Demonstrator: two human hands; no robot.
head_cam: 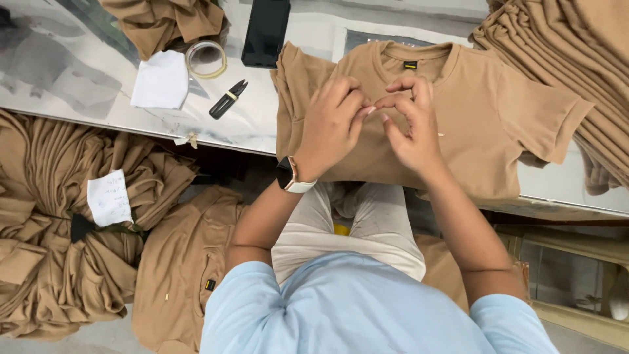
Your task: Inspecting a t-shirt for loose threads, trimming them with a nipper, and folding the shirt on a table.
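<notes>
One tan T-shirt lies flat on the pale worktable in front of you, collar away from you, a small dark label at its neckline. Both your hands meet over its chest. Your left hand, with one watch at the wrist, has its fingers curled inward and pinched together at the tips. Your right hand is arched, thumb and forefinger closing toward the left fingertips. Whether something small is caught between the fingertips cannot be told.

On the table beyond: one black phone-like slab, one roll of clear tape, one white folded cloth or paper, one small black snipper with a gold band, and one crumpled tan garment at the far edge. To your right, one stack of folded tan shirts, its layered edges ribbed. To your left, below table level, one large tied bundle of tan shirts bearing one white paper slip; one more tan shirt lies loose beside your knee.

All fabric is soft, matte knit; the tabletop is smooth and worn.
</notes>
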